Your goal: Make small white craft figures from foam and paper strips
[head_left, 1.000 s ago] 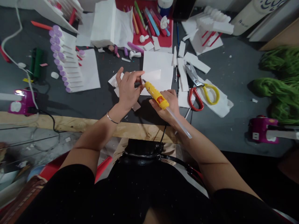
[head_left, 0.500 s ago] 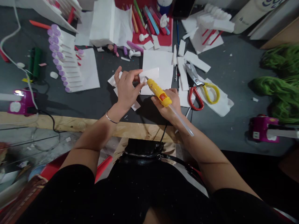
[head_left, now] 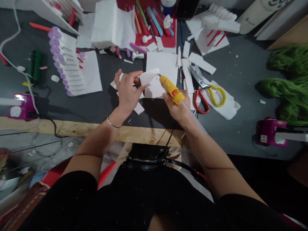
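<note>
Between thumb and fingers, my left hand [head_left: 130, 88] pinches a small white rectangular piece [head_left: 149, 76], tilted above a larger white sheet [head_left: 168, 64] on the table. My right hand [head_left: 178, 106] is closed around a yellow hot glue gun [head_left: 171, 89], with a clear glue stick [head_left: 196, 120] sticking out of its back end. The gun's nozzle points to the upper left and is at the right end of the white piece; whether it touches is too small to tell. White offcuts [head_left: 139, 108] lie below and behind my left hand.
Scissors with red and yellow handles [head_left: 204, 88] lie to the right among white strips [head_left: 187, 73]. A row of purple-tipped white rolls [head_left: 64, 61] stands at left. Markers [head_left: 150, 19] lie on a red sheet at the back. Green yarn [head_left: 284, 89] sits far right.
The glue gun has moved right along the white piece, from near my left fingertips to its right end. My left hand has shifted slightly left and tilted the piece.
</note>
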Demonstrator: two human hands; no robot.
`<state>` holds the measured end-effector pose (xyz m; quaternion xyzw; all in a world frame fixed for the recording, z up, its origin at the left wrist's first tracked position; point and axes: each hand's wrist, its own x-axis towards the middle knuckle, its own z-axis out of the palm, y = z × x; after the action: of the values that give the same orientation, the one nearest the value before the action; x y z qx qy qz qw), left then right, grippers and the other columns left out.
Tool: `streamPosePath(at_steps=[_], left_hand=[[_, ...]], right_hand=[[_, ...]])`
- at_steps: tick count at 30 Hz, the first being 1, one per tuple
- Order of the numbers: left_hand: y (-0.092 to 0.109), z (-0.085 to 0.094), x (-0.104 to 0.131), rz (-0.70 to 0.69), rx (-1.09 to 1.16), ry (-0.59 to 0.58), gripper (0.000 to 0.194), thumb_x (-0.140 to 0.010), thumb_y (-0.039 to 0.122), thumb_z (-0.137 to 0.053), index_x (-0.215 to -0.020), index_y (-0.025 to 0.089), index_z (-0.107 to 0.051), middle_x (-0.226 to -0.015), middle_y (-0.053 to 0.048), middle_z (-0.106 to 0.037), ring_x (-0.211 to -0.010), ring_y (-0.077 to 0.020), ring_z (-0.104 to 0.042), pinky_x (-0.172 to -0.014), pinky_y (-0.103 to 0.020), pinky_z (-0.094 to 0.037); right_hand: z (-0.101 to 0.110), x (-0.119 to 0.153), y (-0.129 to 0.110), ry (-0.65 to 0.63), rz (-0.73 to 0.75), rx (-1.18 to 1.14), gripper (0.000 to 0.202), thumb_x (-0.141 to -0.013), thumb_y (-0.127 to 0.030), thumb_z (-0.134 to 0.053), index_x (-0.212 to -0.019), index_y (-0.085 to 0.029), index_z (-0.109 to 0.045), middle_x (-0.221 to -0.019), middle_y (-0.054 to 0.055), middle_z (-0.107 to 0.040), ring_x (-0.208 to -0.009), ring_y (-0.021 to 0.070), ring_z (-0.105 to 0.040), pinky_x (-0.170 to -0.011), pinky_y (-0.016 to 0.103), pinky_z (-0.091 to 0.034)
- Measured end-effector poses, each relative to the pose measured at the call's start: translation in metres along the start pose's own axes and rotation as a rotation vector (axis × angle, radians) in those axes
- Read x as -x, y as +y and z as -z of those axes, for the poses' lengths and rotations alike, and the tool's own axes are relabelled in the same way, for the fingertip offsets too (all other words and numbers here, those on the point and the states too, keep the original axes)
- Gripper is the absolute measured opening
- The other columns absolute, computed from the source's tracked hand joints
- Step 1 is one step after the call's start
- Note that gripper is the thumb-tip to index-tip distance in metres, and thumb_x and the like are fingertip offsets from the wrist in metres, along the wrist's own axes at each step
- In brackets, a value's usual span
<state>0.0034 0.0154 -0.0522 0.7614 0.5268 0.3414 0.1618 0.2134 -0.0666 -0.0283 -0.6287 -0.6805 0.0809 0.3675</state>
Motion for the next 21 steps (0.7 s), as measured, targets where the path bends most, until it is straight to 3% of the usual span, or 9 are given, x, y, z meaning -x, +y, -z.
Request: streamPosePath(at_steps=[6, 11, 14, 21], left_hand=[[-0.014, -0.005, -0.003, -0.001, -0.039, -0.005, 0.062, -0.098, 0.081, -0.034, -0.129, 0.030, -0.050, -0.097, 0.002, -0.070, -0.118, -0.0206, -0.059, -0.128, -0.061, -0.016], [-0.003, 0.005, 0.000, -0.013, -0.096, -0.008, 0.059, -0.100, 0.076, -0.035, -0.134, 0.030, -0.051, -0.104, 0.000, -0.074, -0.120, -0.0231, -0.062, -0.127, -0.059, -0.021], [0.000, 0.006, 0.001, -0.033, -0.120, -0.011, 0.059, -0.101, 0.074, -0.034, -0.135, 0.028, -0.051, -0.104, 0.000, -0.076, -0.122, -0.0222, -0.063, -0.128, -0.059, -0.022], [0.005, 0.005, 0.004, 0.006, -0.064, 0.032, 0.056, -0.097, 0.073, -0.048, -0.129, 0.029, -0.057, -0.101, -0.002, -0.074, -0.122, -0.0270, -0.065, -0.128, -0.062, -0.024]], right_hand=[[0.003, -0.002, 0.011, -0.063, -0.119, -0.125, 0.062, -0.103, -0.070, -0.033, -0.067, -0.024, -0.053, -0.058, -0.001, -0.049, -0.055, 0.0166, -0.056, -0.060, 0.039, -0.049], [0.000, 0.002, 0.008, -0.038, -0.048, -0.253, 0.050, -0.102, -0.066, -0.040, -0.090, -0.025, -0.066, -0.080, 0.004, -0.064, -0.082, 0.0241, -0.071, -0.074, 0.046, -0.058], [-0.002, 0.004, 0.000, -0.063, 0.054, -0.231, 0.042, -0.103, -0.061, -0.042, -0.093, -0.026, -0.063, -0.087, 0.006, -0.067, -0.088, 0.0255, -0.070, -0.081, 0.049, -0.058], [-0.003, 0.006, -0.004, -0.137, 0.115, -0.010, 0.047, -0.100, -0.066, -0.043, -0.074, -0.027, -0.046, -0.073, 0.003, -0.054, -0.075, 0.0232, -0.057, -0.074, 0.044, -0.047]])
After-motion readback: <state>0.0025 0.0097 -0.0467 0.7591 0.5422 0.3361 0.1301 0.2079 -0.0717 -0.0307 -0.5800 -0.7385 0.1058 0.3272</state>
